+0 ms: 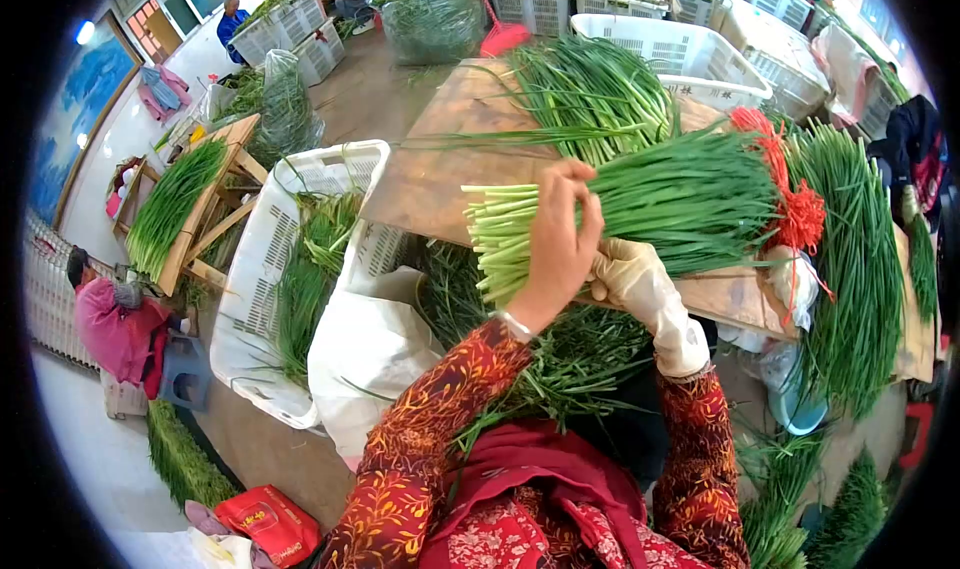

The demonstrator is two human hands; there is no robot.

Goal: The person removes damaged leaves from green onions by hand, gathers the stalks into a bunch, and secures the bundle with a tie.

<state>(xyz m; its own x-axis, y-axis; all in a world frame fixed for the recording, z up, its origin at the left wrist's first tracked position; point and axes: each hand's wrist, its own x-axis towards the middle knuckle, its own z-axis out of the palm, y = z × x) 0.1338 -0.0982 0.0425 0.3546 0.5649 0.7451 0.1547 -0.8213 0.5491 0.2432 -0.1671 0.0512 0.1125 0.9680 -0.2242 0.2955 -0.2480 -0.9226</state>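
We hold the green bundle over the worktop, left hand around its pale stalks, gloved right hand curled at its near edge, grip unclear.

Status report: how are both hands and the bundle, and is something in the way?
Left hand on green bundle, at pale stems. Gloved right hand at near side, grip unclear. Red ties by leafy end; nothing visibly blocking.

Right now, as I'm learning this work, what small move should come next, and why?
Perhaps use the gloved right hand to level the pale stem ends of the green bundle: they look slightly staggered, and the bare left hand clasps the stems just behind them.
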